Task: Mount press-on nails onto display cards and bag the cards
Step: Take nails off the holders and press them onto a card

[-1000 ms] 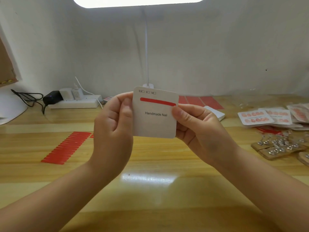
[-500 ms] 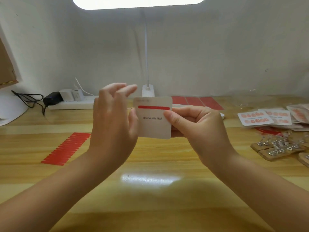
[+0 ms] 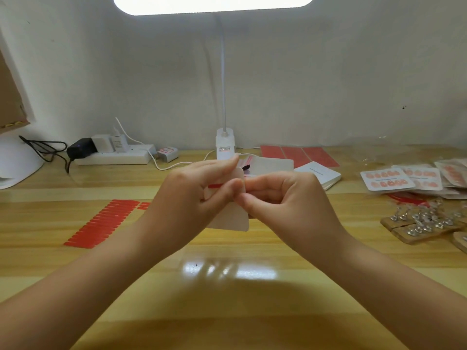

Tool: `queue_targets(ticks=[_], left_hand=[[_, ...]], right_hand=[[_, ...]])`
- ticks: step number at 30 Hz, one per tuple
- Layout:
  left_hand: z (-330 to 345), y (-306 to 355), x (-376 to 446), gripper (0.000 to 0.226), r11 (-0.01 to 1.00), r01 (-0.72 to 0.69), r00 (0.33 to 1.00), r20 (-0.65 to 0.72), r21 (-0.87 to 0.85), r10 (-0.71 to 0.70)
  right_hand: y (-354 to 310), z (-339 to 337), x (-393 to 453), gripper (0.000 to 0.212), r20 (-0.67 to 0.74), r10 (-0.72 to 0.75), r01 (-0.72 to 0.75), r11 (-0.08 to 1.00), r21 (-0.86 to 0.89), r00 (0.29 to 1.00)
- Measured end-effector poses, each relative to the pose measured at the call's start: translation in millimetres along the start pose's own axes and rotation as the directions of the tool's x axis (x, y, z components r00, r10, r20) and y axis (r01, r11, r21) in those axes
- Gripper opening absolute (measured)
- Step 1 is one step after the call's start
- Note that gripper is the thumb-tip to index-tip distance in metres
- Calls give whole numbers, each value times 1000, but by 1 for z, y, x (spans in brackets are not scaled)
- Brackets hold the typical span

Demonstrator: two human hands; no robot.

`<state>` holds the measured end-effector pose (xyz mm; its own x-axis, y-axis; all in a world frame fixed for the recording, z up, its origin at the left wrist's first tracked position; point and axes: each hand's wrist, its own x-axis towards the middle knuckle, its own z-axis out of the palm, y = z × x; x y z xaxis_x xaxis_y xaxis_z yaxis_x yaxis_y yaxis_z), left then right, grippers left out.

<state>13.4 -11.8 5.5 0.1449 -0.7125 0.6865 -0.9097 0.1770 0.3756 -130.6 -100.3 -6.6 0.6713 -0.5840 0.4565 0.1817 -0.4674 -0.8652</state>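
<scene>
A white display card [image 3: 233,218] hangs between both hands above the wooden table [image 3: 227,286]. Most of it is hidden; only its lower corner and a bit of its red strip [image 3: 214,186] show. My left hand [image 3: 192,198] covers the card's face, thumb and fingers pinching near the strip. My right hand [image 3: 285,200] pinches the card's right edge with curled fingers. Finished cards with orange nails [image 3: 388,180] lie at the right. A stack of blank cards [image 3: 319,174] sits behind my right hand.
Red adhesive strips [image 3: 101,224] lie in a row at the left. Red sheets [image 3: 299,155] lie at the back. Wooden clips with metal parts [image 3: 427,224] sit at the right edge. A lamp base [image 3: 225,146], a power strip [image 3: 116,155] and cables stand along the wall.
Both hands lowered the card and tilted it away. My left hand closed over its face, and the two hands now meet at the red strip, hiding the printed text.
</scene>
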Motion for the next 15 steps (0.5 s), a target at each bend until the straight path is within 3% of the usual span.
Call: queue_targets(ticks=[8, 15], left_hand=[[0, -7, -2, 44, 999, 18, 1000, 25, -34, -17], [5, -7, -4, 40, 999, -6, 1000, 11, -36, 7]], right_hand=[[1, -3, 1, 16, 44, -46, 52, 986, -161, 998], [3, -3, 1, 15, 61, -48, 59, 980, -190, 997]])
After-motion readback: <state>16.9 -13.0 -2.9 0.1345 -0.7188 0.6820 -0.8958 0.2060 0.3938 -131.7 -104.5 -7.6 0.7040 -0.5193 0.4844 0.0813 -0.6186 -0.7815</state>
